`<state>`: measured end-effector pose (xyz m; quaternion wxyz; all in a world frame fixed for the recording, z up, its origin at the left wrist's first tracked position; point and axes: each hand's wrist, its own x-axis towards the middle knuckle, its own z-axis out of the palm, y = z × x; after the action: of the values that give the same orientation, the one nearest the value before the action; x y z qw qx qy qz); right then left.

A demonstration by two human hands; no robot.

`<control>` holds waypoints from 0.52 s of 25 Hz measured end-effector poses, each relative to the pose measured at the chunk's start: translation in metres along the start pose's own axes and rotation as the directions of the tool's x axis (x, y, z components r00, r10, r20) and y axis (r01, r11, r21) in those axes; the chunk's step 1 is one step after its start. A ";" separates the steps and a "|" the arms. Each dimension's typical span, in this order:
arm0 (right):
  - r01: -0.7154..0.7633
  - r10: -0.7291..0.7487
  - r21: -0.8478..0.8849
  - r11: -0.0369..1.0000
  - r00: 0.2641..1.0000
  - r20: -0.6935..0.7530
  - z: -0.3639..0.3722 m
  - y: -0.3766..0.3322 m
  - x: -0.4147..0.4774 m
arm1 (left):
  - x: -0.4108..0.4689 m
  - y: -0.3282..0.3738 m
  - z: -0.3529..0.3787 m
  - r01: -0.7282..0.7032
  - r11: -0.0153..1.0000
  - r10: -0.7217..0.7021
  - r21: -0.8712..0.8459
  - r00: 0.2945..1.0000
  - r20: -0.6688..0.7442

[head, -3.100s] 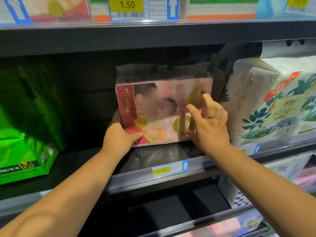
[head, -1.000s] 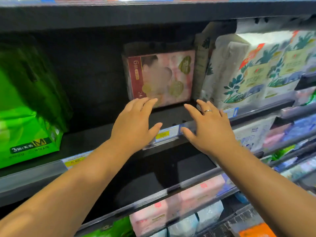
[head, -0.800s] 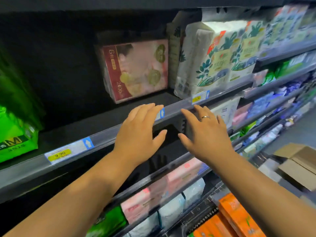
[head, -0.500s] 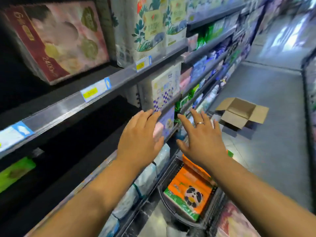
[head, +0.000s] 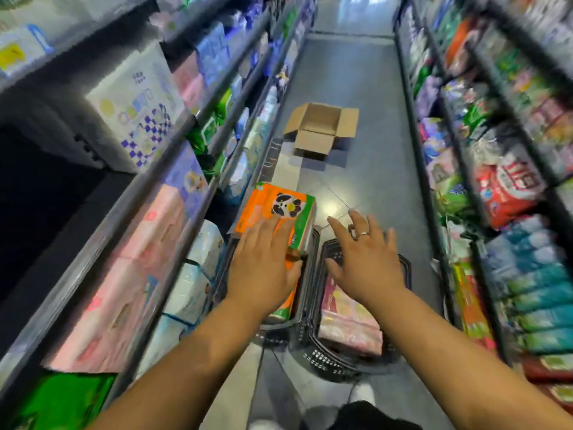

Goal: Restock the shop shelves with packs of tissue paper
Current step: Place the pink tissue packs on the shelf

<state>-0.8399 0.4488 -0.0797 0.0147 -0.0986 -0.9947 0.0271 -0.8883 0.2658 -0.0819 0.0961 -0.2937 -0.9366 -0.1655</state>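
Observation:
Two black baskets stand on the aisle floor below me. The left basket point(head: 312, 243) holds an orange and green tissue pack with a panda point(head: 279, 206). A pink tissue pack point(head: 350, 321) lies in the right basket point(head: 403, 268). My left hand point(head: 263, 265) hovers open over the orange pack, fingers spread. Open and empty too, my right hand point(head: 362, 259) hangs over the right basket, a ring on one finger. Whether either hand touches a pack is unclear.
Stocked shelves line both sides of the aisle. The left shelf point(head: 173, 141) has a dark gap point(head: 37, 206) beside pink packs point(head: 130, 274). An open cardboard box point(head: 319, 131) lies on the floor farther down the aisle. My shoes show at the bottom edge.
Both hands let go of the pink pack left on the shelf and drew back. My view swung right and down to the baskets, with both hands lowering over them.

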 end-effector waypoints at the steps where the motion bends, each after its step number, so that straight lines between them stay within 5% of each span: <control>1: -0.037 0.036 0.008 0.999 0.999 0.028 0.010 0.017 -0.005 | 0.002 0.012 0.015 -0.026 1.000 0.026 -0.005 0.999 0.036; 13: -0.183 0.137 0.061 0.981 0.884 0.447 0.139 0.191 -0.049 | 0.006 0.127 0.198 -0.014 0.997 -0.019 0.079 0.913 0.409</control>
<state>-0.7593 0.6195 -0.2305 -0.2079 -0.1709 -0.9579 0.1003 -0.8360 0.4399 -0.2317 -0.0905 -0.3164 -0.9422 -0.0630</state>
